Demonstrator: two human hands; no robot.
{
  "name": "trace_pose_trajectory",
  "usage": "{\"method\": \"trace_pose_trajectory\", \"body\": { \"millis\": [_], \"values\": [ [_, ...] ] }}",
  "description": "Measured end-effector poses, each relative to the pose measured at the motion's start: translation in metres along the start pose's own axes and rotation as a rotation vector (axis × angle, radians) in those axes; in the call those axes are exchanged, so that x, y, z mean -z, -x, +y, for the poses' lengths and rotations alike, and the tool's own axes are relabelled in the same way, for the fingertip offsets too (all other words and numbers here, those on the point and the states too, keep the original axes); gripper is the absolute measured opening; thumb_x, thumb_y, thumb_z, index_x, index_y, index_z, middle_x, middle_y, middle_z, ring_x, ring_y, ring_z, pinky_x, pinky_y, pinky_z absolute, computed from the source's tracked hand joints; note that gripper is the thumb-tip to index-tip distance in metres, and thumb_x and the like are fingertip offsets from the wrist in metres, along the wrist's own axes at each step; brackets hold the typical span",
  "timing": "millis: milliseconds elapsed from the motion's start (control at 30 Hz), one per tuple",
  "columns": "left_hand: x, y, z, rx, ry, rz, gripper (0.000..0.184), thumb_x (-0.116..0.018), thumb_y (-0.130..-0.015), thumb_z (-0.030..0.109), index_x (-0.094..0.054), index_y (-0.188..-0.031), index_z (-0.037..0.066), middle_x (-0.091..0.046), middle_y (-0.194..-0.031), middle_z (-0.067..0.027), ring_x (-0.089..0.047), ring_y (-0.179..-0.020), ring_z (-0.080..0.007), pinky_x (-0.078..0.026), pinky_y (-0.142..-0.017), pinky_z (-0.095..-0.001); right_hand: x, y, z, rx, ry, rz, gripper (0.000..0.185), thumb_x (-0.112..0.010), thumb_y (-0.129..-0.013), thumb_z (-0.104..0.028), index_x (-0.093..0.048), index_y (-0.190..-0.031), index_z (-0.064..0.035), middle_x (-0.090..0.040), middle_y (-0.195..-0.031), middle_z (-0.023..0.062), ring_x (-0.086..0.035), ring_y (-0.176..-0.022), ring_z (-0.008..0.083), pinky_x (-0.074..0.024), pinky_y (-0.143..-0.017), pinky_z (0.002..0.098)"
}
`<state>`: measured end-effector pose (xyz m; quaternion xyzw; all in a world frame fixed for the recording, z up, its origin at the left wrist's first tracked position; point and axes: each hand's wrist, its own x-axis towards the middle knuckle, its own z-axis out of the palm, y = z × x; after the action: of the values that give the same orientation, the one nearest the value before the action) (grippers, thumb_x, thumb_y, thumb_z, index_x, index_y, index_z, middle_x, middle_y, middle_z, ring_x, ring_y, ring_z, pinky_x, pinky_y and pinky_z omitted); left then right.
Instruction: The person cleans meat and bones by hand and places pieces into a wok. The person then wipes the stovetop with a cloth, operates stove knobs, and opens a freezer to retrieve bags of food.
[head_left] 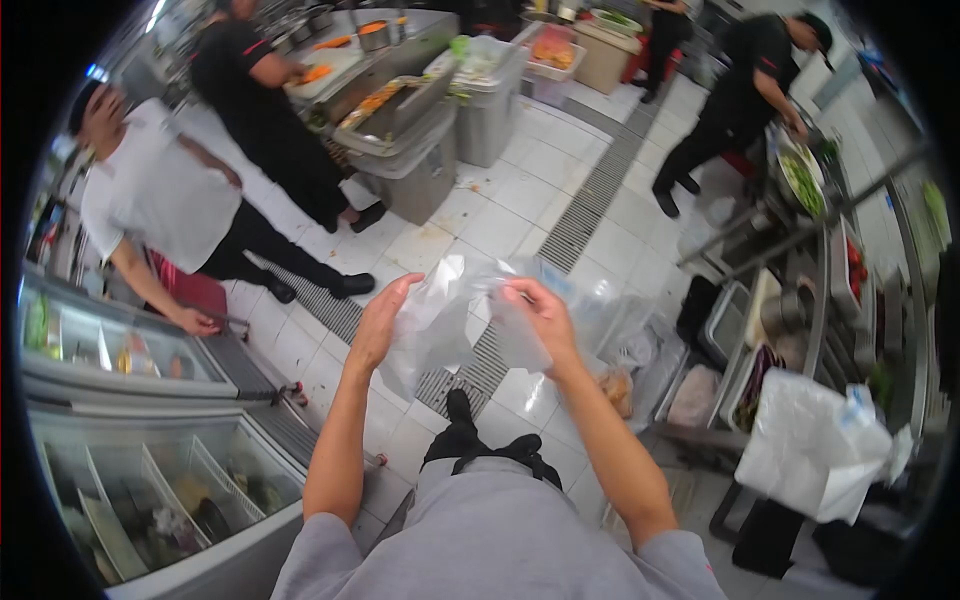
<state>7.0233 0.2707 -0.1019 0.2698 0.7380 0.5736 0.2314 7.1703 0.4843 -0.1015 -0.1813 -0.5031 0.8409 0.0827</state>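
Observation:
A clear plastic bag (440,325) is stretched between my two hands, above the floor drain grate in the middle of the view. My left hand (382,318) is at the bag's left side, its fingers extended and spread from the thumb side, the palm against the plastic. On the other side my right hand (543,318) has its fingers bent round the bag's upper edge, pinching the plastic. The bag looks empty and crumpled, and the tiled floor shows through it.
Glass-topped freezers (170,480) line the left, beside a person in white (165,190). People in black stand at a counter (430,30) and by a metal rack (830,300) on the right. Grey bins (490,120) stand ahead. White plastic bags (815,440) hang at the lower right.

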Motion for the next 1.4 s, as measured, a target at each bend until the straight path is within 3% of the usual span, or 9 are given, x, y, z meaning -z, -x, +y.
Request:
{"method": "trace_pose_trajectory", "body": {
  "millis": [167, 367, 633, 833, 967, 1033, 1133, 1200, 1400],
  "values": [
    [0.064, 0.047, 0.012, 0.013, 0.042, 0.178, 0.082, -0.069, -0.079, 0.053, -0.04, -0.137, 0.004, -0.057, -0.12, -0.0104, -0.053, -0.111, -0.0217, -0.04, -0.098, -0.0337, -0.142, -0.046, 0.044, 0.281, 0.373, -0.376, 0.019, -0.058, -0.093, -0.012, -0.065, -0.108, -0.0024, -0.047, -0.128, 0.0048, -0.048, -0.118, 0.0148, -0.0424, -0.096, 0.0275],
    [0.148, 0.117, -0.015, 0.208, 0.171, 0.61, 0.033, -0.062, -0.092, 0.029, -0.063, -0.112, 0.002, -0.064, -0.095, -0.0001, -0.056, -0.087, -0.0085, -0.045, -0.08, -0.0243, -0.23, -0.076, 0.092, -0.174, 0.174, -0.869, 0.038, -0.057, -0.092, -0.005, -0.053, -0.13, -0.0027, -0.051, -0.129, 0.0063, -0.048, -0.121, 0.02, -0.0421, -0.099, 0.0323],
    [0.191, 0.231, -0.074, 0.333, 0.134, 1.352, 0.032, -0.057, -0.096, 0.032, -0.066, -0.099, 0.001, -0.062, -0.079, 0.0011, -0.053, -0.07, -0.0053, -0.045, -0.063, -0.0235, -0.263, -0.094, 0.082, -0.302, 0.637, -1.231, 0.043, -0.063, -0.09, -0.011, -0.053, -0.131, -0.0071, -0.064, -0.11, 0.007, -0.061, -0.094, 0.0129, -0.0485, -0.086, 0.0271],
    [0.18, 0.293, -0.143, 0.651, 0.323, 1.664, 0.045, -0.056, -0.094, 0.041, -0.064, -0.079, -0.002, -0.054, -0.057, -0.0034, -0.05, -0.048, -0.0179, -0.044, -0.051, -0.0345, -0.304, -0.111, 0.13, -0.221, 0.683, -1.402, 0.05, -0.07, -0.085, -0.019, -0.052, -0.131, -0.0079, -0.063, -0.11, 0.0086, -0.061, -0.092, 0.0159, -0.049, -0.081, 0.029],
    [0.185, 0.249, -0.152, 0.214, -0.208, 1.525, 0.036, -0.059, -0.094, 0.033, -0.067, -0.086, -0.001, -0.06, -0.066, -0.0026, -0.055, -0.058, -0.0119, -0.046, -0.055, -0.0287, -0.37, -0.131, 0.156, 0.155, 0.837, -1.496, 0.089, -0.079, -0.074, -0.029, -0.029, -0.145, -0.0077, -0.043, -0.138, 0.0152, -0.046, -0.122, 0.0284, -0.0404, -0.099, 0.0382],
    [0.21, 0.232, -0.165, 0.39, 0.417, 1.242, 0.029, -0.059, -0.094, 0.027, -0.067, -0.094, 0.0, -0.063, -0.076, -0.0016, -0.056, -0.066, -0.0069, -0.046, -0.059, -0.024, -0.401, -0.149, 0.176, 0.298, 0.876, -1.6, 0.115, -0.082, -0.068, -0.034, -0.007, -0.15, -0.0049, -0.023, -0.153, 0.0163, -0.024, -0.139, 0.036, -0.0255, -0.112, 0.0435],
    [0.28, 0.155, -0.102, 0.292, 0.538, 0.974, 0.029, -0.059, -0.094, 0.028, -0.068, -0.098, 0.001, -0.064, -0.077, 0.0004, -0.057, -0.068, -0.0059, -0.047, -0.06, -0.0238, -0.432, -0.185, 0.214, 0.29, 0.793, -1.631, 0.098, -0.08, -0.071, -0.028, -0.023, -0.147, -0.0034, -0.022, -0.153, 0.0167, -0.035, -0.135, 0.0317, -0.0315, -0.109, 0.0399],
    [0.324, 0.123, -0.092, 0.223, 0.406, 0.835, 0.028, -0.062, -0.093, 0.028, -0.068, -0.1, 0.001, -0.065, -0.079, -0.001, -0.058, -0.069, -0.0067, -0.048, -0.063, -0.0253, -0.452, -0.216, 0.219, -0.103, 0.693, -1.466, 0.071, -0.077, -0.072, -0.018, -0.046, -0.134, -0.0033, -0.038, -0.145, 0.0179, -0.052, -0.122, 0.0267, -0.0403, -0.101, 0.0351],
    [0.437, 0.047, -0.098, 0.068, -0.075, 0.571, 0.027, -0.065, -0.089, 0.027, -0.067, -0.101, 0.002, -0.066, -0.077, -0.0113, -0.062, -0.067, -0.0178, -0.048, -0.063, -0.0302, -0.478, -0.312, 0.183, 0.225, 0.86, -1.158, 0.043, -0.07, -0.069, -0.007, -0.06, -0.111, -0.0001, -0.066, -0.096, 0.0192, -0.066, -0.089, 0.0302, -0.0511, -0.078, 0.0347]
  ]
}}
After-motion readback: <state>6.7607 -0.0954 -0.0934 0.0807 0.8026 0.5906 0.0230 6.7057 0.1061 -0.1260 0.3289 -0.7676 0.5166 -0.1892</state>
